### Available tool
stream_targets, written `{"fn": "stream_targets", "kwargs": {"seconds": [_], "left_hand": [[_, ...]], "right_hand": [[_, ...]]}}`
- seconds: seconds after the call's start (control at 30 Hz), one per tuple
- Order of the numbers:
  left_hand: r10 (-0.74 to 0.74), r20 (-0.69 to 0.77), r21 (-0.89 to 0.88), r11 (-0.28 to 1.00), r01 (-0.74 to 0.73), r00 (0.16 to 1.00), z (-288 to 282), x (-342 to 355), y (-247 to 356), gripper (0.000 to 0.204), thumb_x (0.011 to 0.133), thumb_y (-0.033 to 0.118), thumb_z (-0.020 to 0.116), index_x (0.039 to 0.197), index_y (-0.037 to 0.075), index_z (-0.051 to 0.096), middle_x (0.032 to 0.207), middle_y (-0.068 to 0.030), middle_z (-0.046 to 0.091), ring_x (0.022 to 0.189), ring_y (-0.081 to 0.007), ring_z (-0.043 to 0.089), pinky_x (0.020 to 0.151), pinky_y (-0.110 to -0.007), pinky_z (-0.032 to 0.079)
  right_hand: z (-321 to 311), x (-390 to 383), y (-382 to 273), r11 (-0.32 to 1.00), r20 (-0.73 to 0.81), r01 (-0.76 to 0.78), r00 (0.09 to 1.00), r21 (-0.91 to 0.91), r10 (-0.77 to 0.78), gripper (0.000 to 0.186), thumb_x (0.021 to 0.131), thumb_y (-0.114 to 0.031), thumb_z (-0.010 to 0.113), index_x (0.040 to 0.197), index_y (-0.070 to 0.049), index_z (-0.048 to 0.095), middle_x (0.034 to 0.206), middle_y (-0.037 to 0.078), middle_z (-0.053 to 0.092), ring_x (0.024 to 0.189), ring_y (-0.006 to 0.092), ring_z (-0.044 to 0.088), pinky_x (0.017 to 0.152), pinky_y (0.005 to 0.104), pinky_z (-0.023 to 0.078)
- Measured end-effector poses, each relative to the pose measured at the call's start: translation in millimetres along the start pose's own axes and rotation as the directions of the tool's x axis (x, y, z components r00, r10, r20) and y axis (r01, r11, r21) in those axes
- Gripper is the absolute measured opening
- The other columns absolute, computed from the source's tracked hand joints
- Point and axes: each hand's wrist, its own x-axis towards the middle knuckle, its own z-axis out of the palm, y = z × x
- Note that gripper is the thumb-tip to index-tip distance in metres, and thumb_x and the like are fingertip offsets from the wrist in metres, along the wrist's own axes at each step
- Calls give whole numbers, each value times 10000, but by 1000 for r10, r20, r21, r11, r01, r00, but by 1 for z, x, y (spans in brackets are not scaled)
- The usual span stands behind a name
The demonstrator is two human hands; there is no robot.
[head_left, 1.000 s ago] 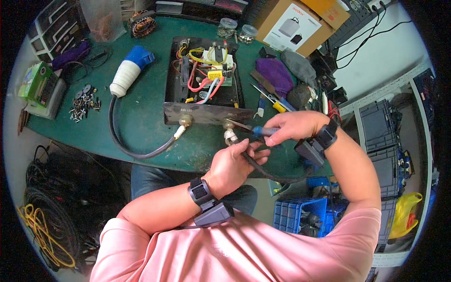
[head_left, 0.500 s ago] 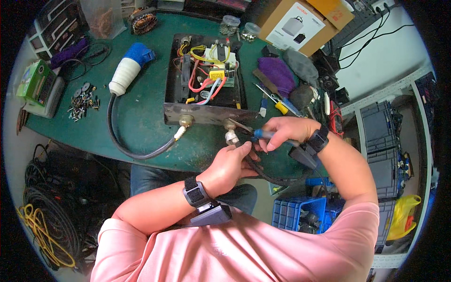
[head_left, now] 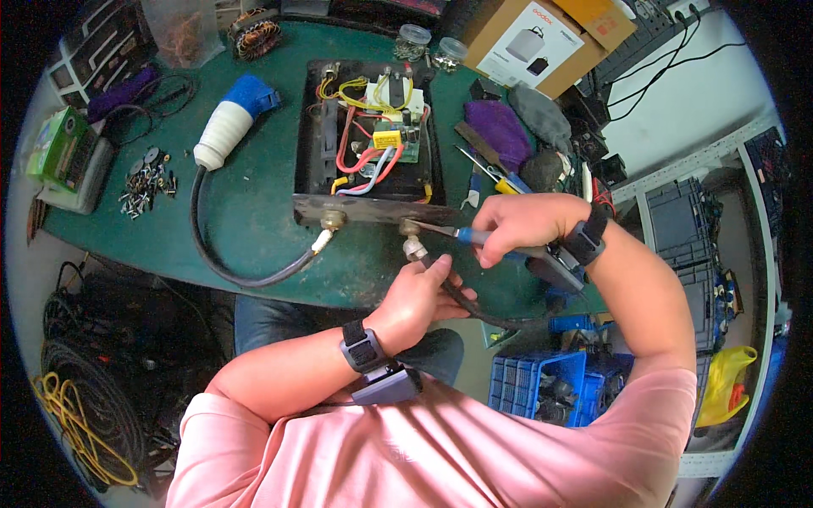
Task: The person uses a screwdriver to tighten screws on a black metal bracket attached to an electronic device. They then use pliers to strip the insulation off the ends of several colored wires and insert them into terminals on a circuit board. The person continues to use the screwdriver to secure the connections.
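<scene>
An open black metal box [head_left: 309,152] with red, yellow and blue wires around a circuit board sits on the green bench. My right hand [head_left: 525,229] grips a blue-handled pliers-like tool [head_left: 464,234], its long metal jaws reaching to the right-hand cable fitting [head_left: 409,228] on the box's front. My left hand [head_left: 411,300] is closed around the black cable [head_left: 464,302] just below that fitting's white end. The left-hand fitting [head_left: 333,218] carries another cable, curving to a blue-and-white plug [head_left: 233,121].
Loose screws [head_left: 146,182] lie at left. At right are tools [head_left: 504,182], a purple cloth [head_left: 498,134] and a cardboard box [head_left: 529,46]. Blue crates [head_left: 532,385] stand below the bench at right; coiled cables [head_left: 80,415] lie at lower left.
My right hand and the tool have shifted slightly up and to the right since half a second ago, jaws still at the fitting. My left hand sits a little lower than one second ago.
</scene>
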Motion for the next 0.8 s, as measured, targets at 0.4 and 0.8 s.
{"fn": "stream_targets", "kwargs": {"seconds": [0.4, 0.8], "left_hand": [[40, 46, -18, 999, -39, 998, -4, 1, 0, 319, 1004, 291, 421, 964, -16, 498, 897, -152, 606, 858, -297, 649, 783, -439, 564], [-3, 124, -49, 999, 10, 992, -6, 5, 1, 293, 1001, 287, 419, 938, 6, 473, 872, -185, 599, 819, -324, 651, 779, -472, 562]], "right_hand": [[2, -10, -49, 974, -27, -214, 977, -69, 213, 293, 702, -271, 675, 842, -14, 686, 704, 34, 624, 669, 140, 562, 627, 284, 438], [11, 4, 6, 996, -99, -44, 994, 83, 52, 324, 745, -304, 685, 910, -25, 681, 834, 24, 653, 800, 121, 558, 745, 289, 438]]}}
